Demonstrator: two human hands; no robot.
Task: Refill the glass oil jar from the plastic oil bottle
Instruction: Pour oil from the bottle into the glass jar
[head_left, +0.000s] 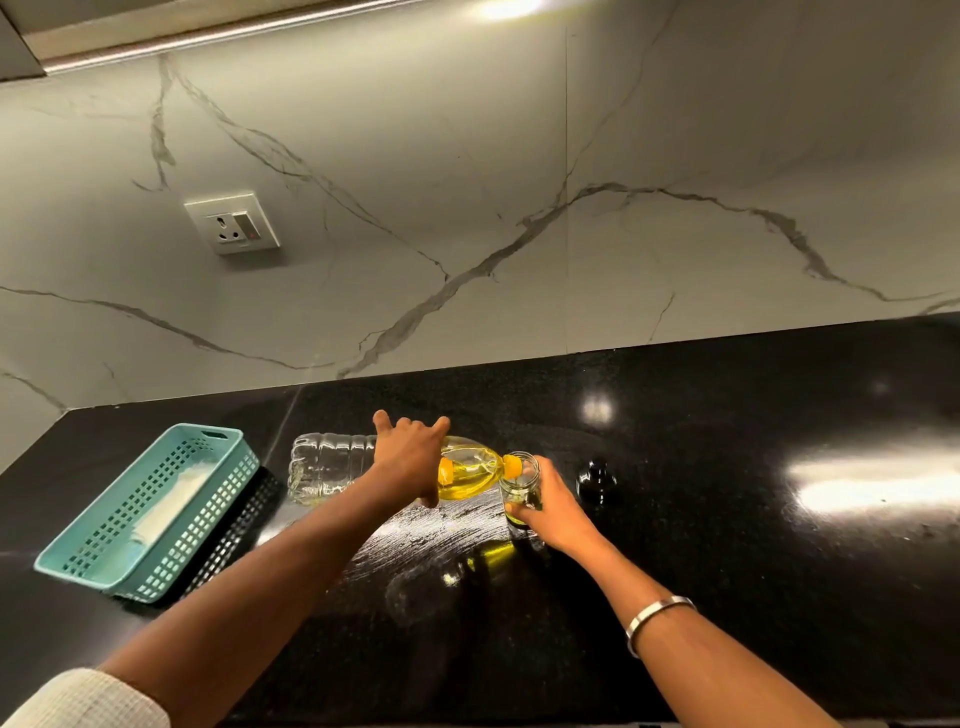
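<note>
Gripping the plastic oil bottle (332, 470) around its middle, the left hand (410, 457) is holding it tipped onto its side above the black counter (727, 519), with the thumb and one finger sticking up over the top of the bottle. Yellow oil is pooling in the bottle's shoulder and neck, while the base end, pointing left, is looking clear and nearly drained. An orange ring is sitting at the neck, and the mouth is meeting the rim of the glass oil jar (522, 480).

Fingers of the right hand (550, 512) are wrapping around the lower part of the jar, holding it just to the right of the bottle and tilted slightly toward the bottle's mouth. A little oil is showing low in the jar. A metal bangle (655, 618) is circling the right wrist.

No label, brand or other writing can be read on the bottle or the jar.

A small dark round object (596, 475), too dim to identify, is standing on the counter just right of the jar. To the left, well apart from the bottle, a teal perforated basket (150, 512) is resting on the counter with something white lying inside it. A white wall socket (232, 222) is sitting on the marble backsplash (571, 208) above.
</note>
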